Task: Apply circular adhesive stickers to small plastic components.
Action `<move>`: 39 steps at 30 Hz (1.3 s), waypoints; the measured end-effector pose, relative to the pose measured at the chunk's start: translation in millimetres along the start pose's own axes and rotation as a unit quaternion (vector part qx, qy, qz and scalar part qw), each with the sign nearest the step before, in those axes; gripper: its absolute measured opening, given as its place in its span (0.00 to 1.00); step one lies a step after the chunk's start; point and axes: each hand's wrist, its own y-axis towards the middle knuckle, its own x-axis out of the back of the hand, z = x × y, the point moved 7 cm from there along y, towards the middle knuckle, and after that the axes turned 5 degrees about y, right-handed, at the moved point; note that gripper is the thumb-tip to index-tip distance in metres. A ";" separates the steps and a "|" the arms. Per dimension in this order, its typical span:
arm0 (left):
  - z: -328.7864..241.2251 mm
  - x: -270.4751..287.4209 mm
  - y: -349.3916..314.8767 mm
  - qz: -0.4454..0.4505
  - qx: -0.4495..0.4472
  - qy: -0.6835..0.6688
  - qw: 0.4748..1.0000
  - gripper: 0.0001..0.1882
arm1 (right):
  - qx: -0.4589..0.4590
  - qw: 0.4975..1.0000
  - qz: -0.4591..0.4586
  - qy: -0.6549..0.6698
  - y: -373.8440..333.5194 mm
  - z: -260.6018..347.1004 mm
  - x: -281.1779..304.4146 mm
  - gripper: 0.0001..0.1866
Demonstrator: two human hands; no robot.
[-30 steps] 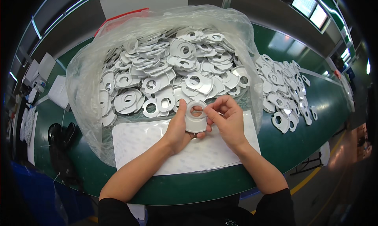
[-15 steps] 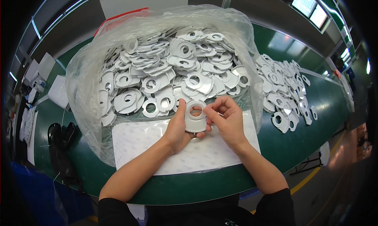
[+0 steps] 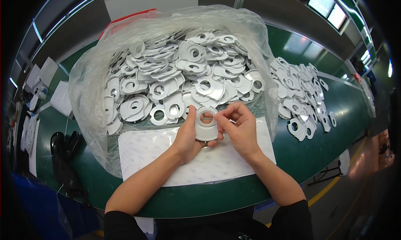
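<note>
My left hand [image 3: 186, 139] holds a white plastic part [image 3: 207, 133] with a round hole, its thumb along the left side and fingers underneath. At the right rim of the hole, the thumb and forefinger of my right hand [image 3: 239, 129] are pinched together and touch the part. Whatever lies between those fingertips is too small or hidden to tell. Both hands are over a stack of white sheets [image 3: 158, 165] with faint marks. Just beyond, a large heap of similar white parts [image 3: 167, 68] fills an open clear plastic bag [image 3: 90, 73].
To the right, a second pile of white parts [image 3: 296, 85] lies on the green table [image 3: 326, 144]. A black object [image 3: 64, 160] rests near the left edge, with a white box-like item [image 3: 62, 99] behind it. The table's curved front edge [image 3: 188, 217] runs close to my body.
Almost nothing differs. The part and both hands stay in the same pose, and the whole view has shifted very slightly.
</note>
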 end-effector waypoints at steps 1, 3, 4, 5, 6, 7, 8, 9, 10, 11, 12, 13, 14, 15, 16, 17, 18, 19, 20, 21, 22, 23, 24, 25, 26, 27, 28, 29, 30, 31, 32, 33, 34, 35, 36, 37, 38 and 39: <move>0.0 -0.1 0.3 -0.002 0.000 0.000 1.000 0.36 | -0.001 1.000 -0.001 -0.001 -0.2 0.1 0.2 0.08; 0.0 0.3 -0.1 -0.002 0.000 -0.001 1.000 0.36 | -0.002 1.000 -0.001 -0.001 -0.2 -0.6 0.0 0.08; -0.1 0.4 -0.2 -0.001 0.000 -0.002 1.000 0.36 | 0.000 1.000 0.000 -0.004 -0.2 -0.7 -0.1 0.08; 0.1 0.7 -0.3 -0.001 0.000 -0.002 1.000 0.36 | 0.002 1.000 0.001 -0.008 -0.3 -0.7 -0.3 0.08; 0.2 0.8 -0.3 0.001 -0.001 -0.003 1.000 0.36 | 0.002 1.000 0.001 -0.008 -0.5 -0.7 -0.5 0.08; 0.3 0.8 -0.3 0.002 -0.002 -0.004 1.000 0.36 | 0.002 1.000 0.001 -0.011 -0.8 -0.7 -0.9 0.08; 0.4 0.8 0.1 0.002 -0.002 -0.004 1.000 0.36 | 0.001 1.000 0.001 -0.014 -0.9 -0.6 -0.6 0.08; 0.7 1.1 0.4 0.001 0.000 -0.005 1.000 0.36 | 0.001 1.000 0.000 -0.015 -0.9 -0.5 -0.3 0.08; 1.0 1.4 0.7 -0.001 0.001 -0.005 1.000 0.36 | 0.002 1.000 0.001 -0.021 -0.9 -0.3 -0.2 0.08; 1.5 1.8 0.9 -0.001 0.001 -0.005 1.000 0.36 | 0.004 1.000 0.002 -0.027 -1.1 0.0 -0.4 0.08; 2.3 2.9 1.3 -0.003 0.001 -0.001 1.000 0.35 | 0.004 1.000 0.002 -0.027 -1.3 0.0 -0.4 0.08; 2.6 3.6 1.4 -0.006 0.000 0.004 1.000 0.34 | 0.005 1.000 0.003 -0.026 -1.5 0.1 -0.5 0.08; 2.5 3.7 1.4 -0.006 0.000 0.004 1.000 0.34 | 0.006 1.000 0.003 -0.024 -1.7 0.1 -0.6 0.08; 2.4 3.8 1.3 -0.006 0.000 -0.001 1.000 0.34 | 0.006 1.000 0.004 -0.024 -1.8 0.0 -0.6 0.08; 2.2 3.9 1.3 -0.006 0.000 -0.006 1.000 0.35 | 0.006 1.000 0.004 -0.029 -1.9 -0.3 -0.6 0.07; 2.1 4.1 1.1 -0.006 0.000 -0.006 1.000 0.35 | 0.006 0.999 0.004 -0.033 -1.9 -0.7 -0.7 0.07; 1.1 2.9 0.8 0.003 -0.006 -0.011 1.000 0.34 | 0.006 0.999 0.004 -0.033 -1.9 -1.3 -0.8 0.07; 0.2 1.8 0.5 0.012 -0.012 -0.017 1.000 0.33 | 0.010 0.999 0.004 -0.037 -1.9 -1.5 -0.9 0.07; 0.3 1.6 0.0 0.012 -0.012 -0.017 1.000 0.33 | 0.014 0.999 0.004 -0.040 -2.0 -1.1 -0.9 0.07; 0.2 1.7 -0.6 0.010 -0.014 -0.014 1.000 0.29 | 0.014 0.999 0.003 -0.040 -2.2 -0.8 -1.0 0.07; -0.1 1.8 -1.0 0.008 -0.015 -0.012 1.000 0.26 | 0.018 0.999 0.003 -0.046 -2.5 0.2 -1.2 0.07; -0.1 2.5 -0.7 0.009 -0.015 -0.012 1.000 0.26 | 0.022 0.998 0.003 -0.052 -2.6 0.6 -1.3 0.06; -0.1 2.9 -0.1 0.013 -0.014 0.009 1.000 0.20 | 0.022 0.998 0.003 -0.053 -2.8 0.4 -1.5 0.06; 0.1 2.8 0.3 0.017 -0.013 0.030 0.999 0.15 | 0.031 0.997 -0.001 -0.064 -3.2 1.4 -1.5 0.06; -0.3 1.9 -0.2 0.017 -0.013 0.030 0.999 0.15 | 0.041 0.996 -0.004 -0.076 -3.6 2.6 -1.8 0.06; -1.3 1.9 -1.1 0.002 -0.016 0.038 0.999 0.11 | 0.041 0.996 -0.003 -0.075 -4.2 3.2 -2.6 0.06; -2.5 2.4 -2.1 -0.013 -0.019 0.046 0.999 0.08 | 0.050 0.993 -0.007 -0.105 -5.0 5.8 -3.2 0.06; -2.8 1.8 -2.6 -0.012 -0.018 0.046 0.999 0.08 | 0.060 0.989 -0.011 -0.136 -5.5 7.5 -3.2 0.06; -3.0 1.8 -3.1 -0.015 -0.017 0.043 0.999 0.08 | 0.060 0.989 -0.012 -0.136 -5.2 6.2 -2.7 0.06; -2.7 2.2 -3.1 -0.017 -0.017 0.040 0.999 0.07 | 0.098 0.977 -0.018 -0.189 -5.5 9.5 -2.7 0.05; -2.2 2.3 -3.2 -0.017 -0.017 0.040 0.999 0.07 | 0.136 0.961 -0.024 -0.241 -6.5 14.3 -4.0 0.05; -1.4 4.3 -2.8 -0.025 -0.019 0.039 0.999 0.07 | 0.136 0.961 -0.024 -0.241 -5.6 15.7 -3.0 0.05; -0.9 6.0 -2.4 -0.033 -0.022 0.038 0.999 0.07 | 0.228 0.920 -0.007 -0.319 -8.5 28.4 -8.6 0.07; -0.2 6.7 -2.2 -0.033 -0.022 0.038 0.998 0.07 | 0.317 0.864 0.010 -0.392 -14.4 37.6 -16.2 0.09; 0.4 7.3 -2.1 -0.034 -0.022 0.043 0.998 0.08 | 0.317 0.864 0.010 -0.392 -15.1 38.6 -15.7 0.09; 0.6 7.6 -2.0 -0.036 -0.022 0.047 0.998 0.08 | 0.347 0.835 0.013 -0.426 -19.3 42.1 -19.3 0.11; 0.5 7.4 -1.9 -0.036 -0.022 0.047 0.998 0.08 | 0.376 0.804 0.017 -0.460 -23.0 44.7 -23.2 0.13; 0.4 6.3 -1.6 -0.030 -0.023 0.049 0.998 0.09 | 0.376 0.804 0.017 -0.460 -22.9 45.5 -23.5 0.13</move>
